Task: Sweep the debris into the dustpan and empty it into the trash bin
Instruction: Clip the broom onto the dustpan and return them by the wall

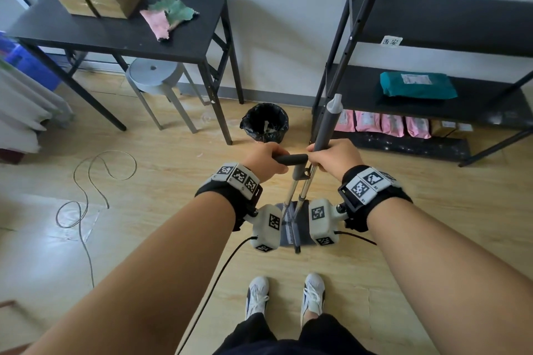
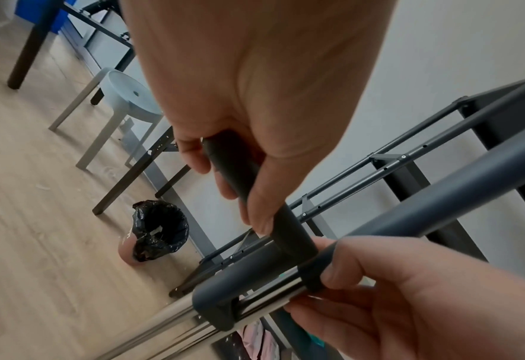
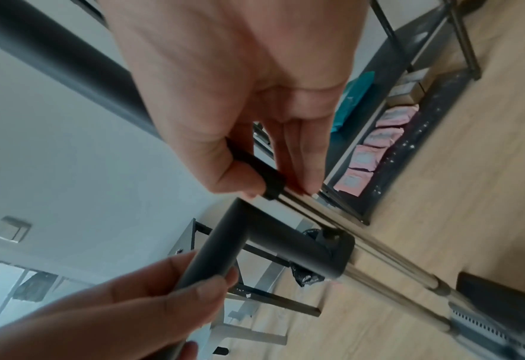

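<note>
My left hand grips the dark crossbar handle of the long-handled dustpan, which stands on the floor in front of my feet. My right hand grips the grey broom handle beside it; the broom's steel shaft runs down into the dustpan's clip. In the left wrist view my fingers curl round the crossbar. The right wrist view shows thumb and fingers round the broom shaft. The trash bin, lined with a black bag, stands by the wall ahead.
A black table with two cardboard boxes and cloths stands at the left, a grey stool under it. A black shelf rack with parcels fills the right. A loose cable loops on the wooden floor at the left.
</note>
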`<state>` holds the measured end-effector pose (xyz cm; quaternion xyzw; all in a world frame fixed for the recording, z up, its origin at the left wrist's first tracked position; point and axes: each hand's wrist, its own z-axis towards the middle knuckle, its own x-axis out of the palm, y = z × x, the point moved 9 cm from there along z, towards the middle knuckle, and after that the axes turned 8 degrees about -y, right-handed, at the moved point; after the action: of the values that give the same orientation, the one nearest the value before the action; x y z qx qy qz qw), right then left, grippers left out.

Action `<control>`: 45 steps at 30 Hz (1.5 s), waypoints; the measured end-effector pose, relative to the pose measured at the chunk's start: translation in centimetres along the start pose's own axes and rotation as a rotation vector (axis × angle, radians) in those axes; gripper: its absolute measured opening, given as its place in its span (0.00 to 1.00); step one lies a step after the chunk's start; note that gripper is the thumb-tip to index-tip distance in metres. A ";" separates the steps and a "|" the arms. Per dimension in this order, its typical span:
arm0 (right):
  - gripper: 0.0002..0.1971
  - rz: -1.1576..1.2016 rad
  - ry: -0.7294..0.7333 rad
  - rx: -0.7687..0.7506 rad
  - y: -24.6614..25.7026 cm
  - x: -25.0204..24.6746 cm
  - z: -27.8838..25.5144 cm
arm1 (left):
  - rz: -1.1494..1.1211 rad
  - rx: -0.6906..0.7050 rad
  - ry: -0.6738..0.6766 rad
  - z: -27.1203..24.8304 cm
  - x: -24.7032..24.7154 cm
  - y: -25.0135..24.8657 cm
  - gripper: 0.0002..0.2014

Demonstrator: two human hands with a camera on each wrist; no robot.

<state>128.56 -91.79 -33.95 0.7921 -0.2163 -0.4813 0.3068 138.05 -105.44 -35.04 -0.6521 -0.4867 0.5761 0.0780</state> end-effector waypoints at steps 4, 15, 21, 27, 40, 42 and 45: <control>0.05 0.099 -0.080 0.074 -0.5 0.1 -0.5 | -0.018 -0.012 0.011 0.4 0.0 0.2 0.17; 0.06 0.176 -0.034 0.113 -0.7 1.5 -0.4 | -0.050 0.003 0.012 0.7 -0.2 0.3 0.16; 0.11 -0.185 0.105 0.048 -2.2 2.9 1.1 | -0.017 0.028 -0.018 1.0 0.2 0.3 0.14; 0.07 -0.263 0.093 0.010 -2.7 4.1 1.0 | -0.023 0.022 -0.012 0.9 0.2 0.8 0.13; 0.15 -0.127 0.014 0.068 -1.7 1.2 0.9 | 0.008 0.017 -0.030 0.9 0.1 0.5 0.14; 0.09 -0.106 0.017 0.033 -1.1 1.0 0.6 | -0.001 0.015 -0.036 0.8 0.1 0.6 0.14; 0.10 -0.034 0.036 0.003 -0.5 0.9 0.1 | -0.035 -0.007 -0.058 0.7 -0.2 0.7 0.14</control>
<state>128.89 -92.05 -34.85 0.8047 -0.1982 -0.4716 0.3012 137.87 -106.26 -35.57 -0.6266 -0.5022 0.5917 0.0715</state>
